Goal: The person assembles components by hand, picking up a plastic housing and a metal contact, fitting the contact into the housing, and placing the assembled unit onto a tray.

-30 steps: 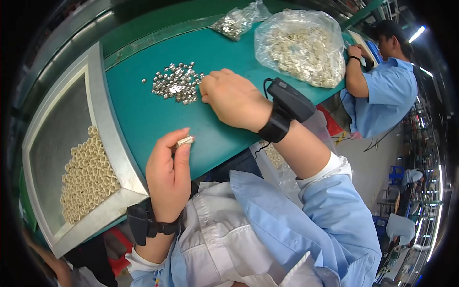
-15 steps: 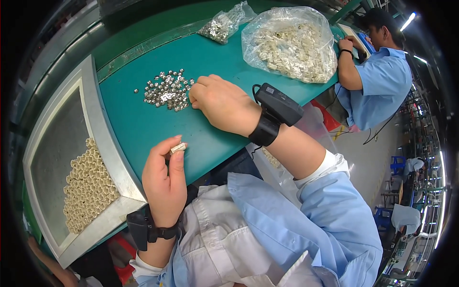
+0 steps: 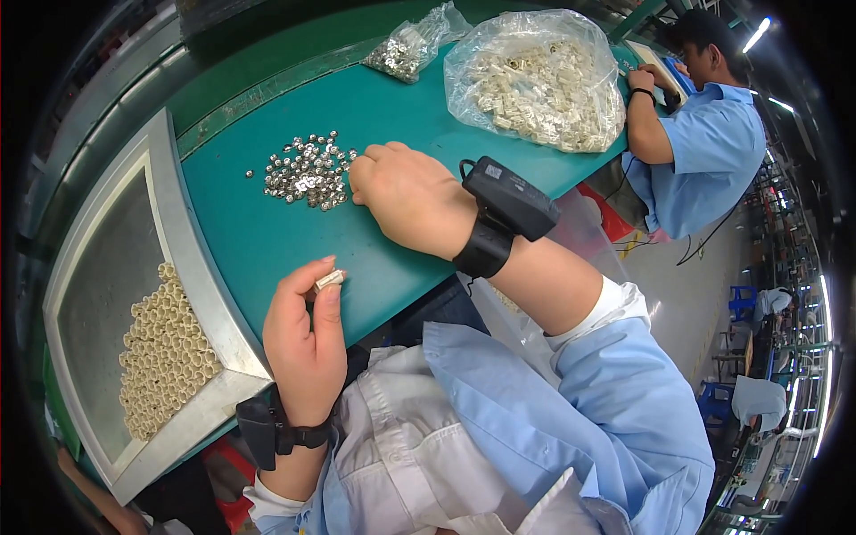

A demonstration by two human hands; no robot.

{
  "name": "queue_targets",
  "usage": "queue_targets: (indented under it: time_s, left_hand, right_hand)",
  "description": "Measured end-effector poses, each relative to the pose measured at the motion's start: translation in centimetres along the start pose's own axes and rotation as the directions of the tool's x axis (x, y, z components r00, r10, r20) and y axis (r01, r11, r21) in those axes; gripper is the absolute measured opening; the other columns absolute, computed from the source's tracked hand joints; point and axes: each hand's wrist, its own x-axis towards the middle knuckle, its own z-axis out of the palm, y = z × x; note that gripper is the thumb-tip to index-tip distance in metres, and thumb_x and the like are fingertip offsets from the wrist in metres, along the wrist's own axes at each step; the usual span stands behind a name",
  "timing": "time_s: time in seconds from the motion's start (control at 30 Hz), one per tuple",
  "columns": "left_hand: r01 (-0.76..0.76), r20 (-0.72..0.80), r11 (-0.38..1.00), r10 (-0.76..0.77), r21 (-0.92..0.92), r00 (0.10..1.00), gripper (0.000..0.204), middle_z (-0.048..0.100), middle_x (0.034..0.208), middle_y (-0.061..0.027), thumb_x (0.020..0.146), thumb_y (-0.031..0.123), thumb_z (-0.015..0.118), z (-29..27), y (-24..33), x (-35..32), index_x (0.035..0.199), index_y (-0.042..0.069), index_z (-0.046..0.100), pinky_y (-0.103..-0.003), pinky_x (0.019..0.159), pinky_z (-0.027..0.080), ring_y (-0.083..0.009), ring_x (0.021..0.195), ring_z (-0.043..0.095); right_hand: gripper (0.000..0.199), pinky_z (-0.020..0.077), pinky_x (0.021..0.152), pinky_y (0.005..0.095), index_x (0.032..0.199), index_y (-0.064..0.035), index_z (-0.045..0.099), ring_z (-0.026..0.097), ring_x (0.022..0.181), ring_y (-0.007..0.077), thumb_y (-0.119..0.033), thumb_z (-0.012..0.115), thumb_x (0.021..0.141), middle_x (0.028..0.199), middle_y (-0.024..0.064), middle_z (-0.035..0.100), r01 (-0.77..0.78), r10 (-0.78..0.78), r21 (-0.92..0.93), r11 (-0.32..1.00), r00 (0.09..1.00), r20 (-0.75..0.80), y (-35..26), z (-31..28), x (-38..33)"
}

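Note:
Between thumb and fingers, my left hand point(image 3: 308, 343) pinches a small cream plastic part point(image 3: 329, 280) above the near edge of the green table. My right hand point(image 3: 410, 194) is at the right side of a loose pile of small shiny metal pieces point(image 3: 306, 171). Its fingers are curled down toward the table; the fingertips are hidden by the back of the hand, so whatever they hold cannot be seen. To the left, a metal-framed tray point(image 3: 234, 332) contains many cream parts point(image 3: 165, 352) packed side by side.
A large clear bag point(image 3: 539, 85) of cream parts lies at the back right of the green table point(image 3: 241, 227). Beside it is a smaller bag point(image 3: 406, 52) of metal pieces. A co-worker in a blue shirt point(image 3: 704, 152) sits at the far right.
My right hand stays beside the metal pile with only a slight shift. My left hand keeps hold of the cream part. The whole view has moved slightly.

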Motion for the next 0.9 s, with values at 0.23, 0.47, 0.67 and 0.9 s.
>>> queue_targets:
  time_s: [0.23,0.47,0.67,0.9]
  left_hand:
    - [0.010,0.001,1.000,-0.010,-0.007,1.000,0.017,0.063,0.088,-0.0097,0.091,0.006,0.050,0.0,-0.1,-0.1,0.105,-0.001,0.056,-0.025,0.072,0.046,-0.0152,0.080,0.059]
    - [0.011,0.000,0.999,-0.011,-0.033,1.000,0.017,0.063,0.089,-0.0104,0.091,0.006,0.050,0.0,0.0,-0.1,0.106,-0.001,0.055,-0.025,0.073,0.046,-0.0154,0.082,0.060]
    - [0.001,0.002,0.999,-0.001,-0.036,1.000,0.017,0.063,0.090,-0.0107,0.091,0.005,0.049,0.0,-0.1,0.0,0.106,-0.001,0.054,-0.025,0.074,0.046,-0.0150,0.082,0.060]
    - [0.011,-0.025,0.990,-0.015,-0.139,1.000,0.017,0.062,0.091,-0.0104,0.091,0.004,0.049,0.1,-0.3,0.0,0.107,-0.001,0.053,-0.024,0.074,0.045,-0.0143,0.083,0.060]
  right_hand:
    - [0.008,0.0440,0.075,0.0387,0.082,-0.0021,0.055,0.055,0.083,0.0311,-0.010,0.055,0.082,0.085,0.0145,0.056,0.022,-0.024,0.037,0.999,0.998,0.057,0.7,0.1,0.3]
    - [0.010,0.0439,0.074,0.0393,0.083,-0.0010,0.051,0.054,0.082,0.0312,-0.009,0.055,0.080,0.084,0.0149,0.055,0.069,-0.071,-0.022,0.997,0.995,-0.066,0.0,0.3,-0.5]
    - [0.012,0.0443,0.073,0.0393,0.089,-0.0001,0.051,0.054,0.081,0.0312,-0.005,0.054,0.079,0.084,0.0146,0.055,0.093,-0.089,0.041,0.995,0.991,-0.103,-0.8,0.4,-1.4]
    - [0.015,0.0461,0.072,0.0356,0.093,-0.0013,0.057,0.056,0.084,0.0320,0.002,0.053,0.079,0.086,0.0154,0.058,0.154,-0.066,0.330,0.931,0.962,-0.265,1.0,0.7,-1.9]
